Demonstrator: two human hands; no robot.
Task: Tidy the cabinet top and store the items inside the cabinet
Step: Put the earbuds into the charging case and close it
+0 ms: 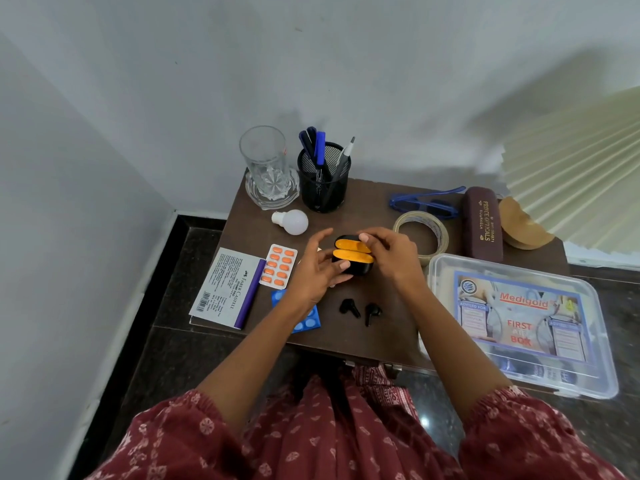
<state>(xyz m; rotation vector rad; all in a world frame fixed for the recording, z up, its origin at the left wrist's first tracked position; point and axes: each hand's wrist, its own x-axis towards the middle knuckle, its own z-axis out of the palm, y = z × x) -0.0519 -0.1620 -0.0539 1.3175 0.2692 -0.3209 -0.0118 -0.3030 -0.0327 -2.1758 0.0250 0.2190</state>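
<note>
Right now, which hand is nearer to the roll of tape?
Right. The right hand is close beside the roll of tape; the left hand is farther off, across the earbud case that both hands hold.

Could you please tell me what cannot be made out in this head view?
Head view:
Blue blister pack: mostly under the left hand and forearm.
Earbud case: sides covered by left hand and right hand.
First aid box contents: blurred by its cloudy lid.
Cabinet doors: below the cabinet top, out of sight.
</note>
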